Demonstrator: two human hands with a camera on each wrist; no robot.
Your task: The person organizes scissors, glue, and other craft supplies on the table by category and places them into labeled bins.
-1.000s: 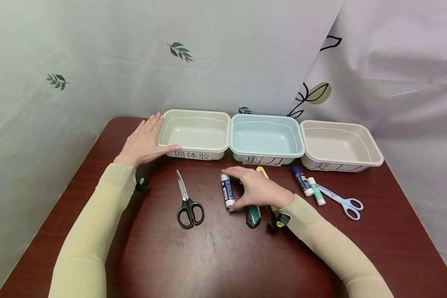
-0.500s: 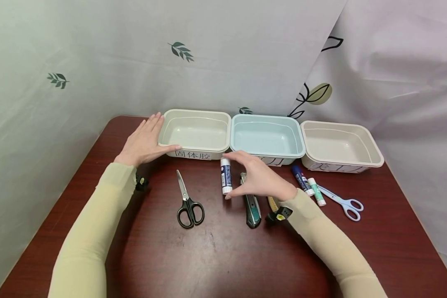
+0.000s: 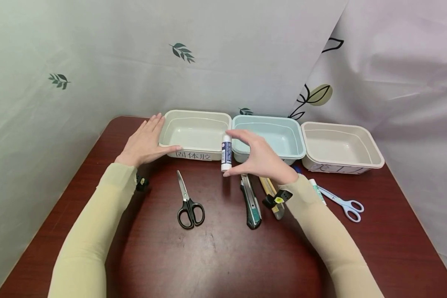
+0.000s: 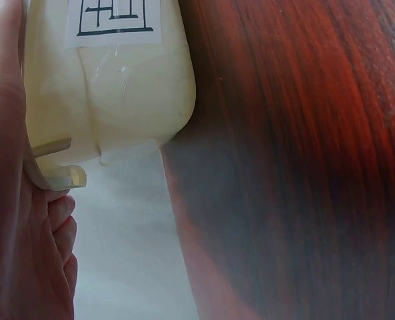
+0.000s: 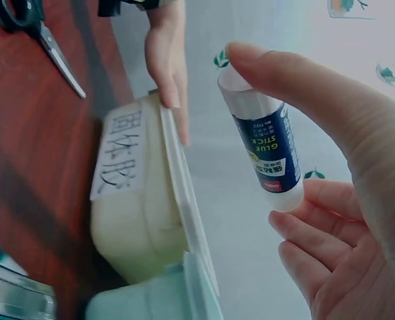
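head view: three tubs (image 3: 342, 166), two scissors (image 3: 189, 207), one held glue stick (image 3: 226, 152)

Both arms wear snug pale yellow-green sleeves (image 3: 97, 215) (a small black wrist device (image 3: 277, 200) at each cuff).

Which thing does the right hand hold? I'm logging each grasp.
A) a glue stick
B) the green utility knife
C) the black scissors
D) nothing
A: the right hand pinches the glue stick end to end between thumb and fingers, lifted off the table.
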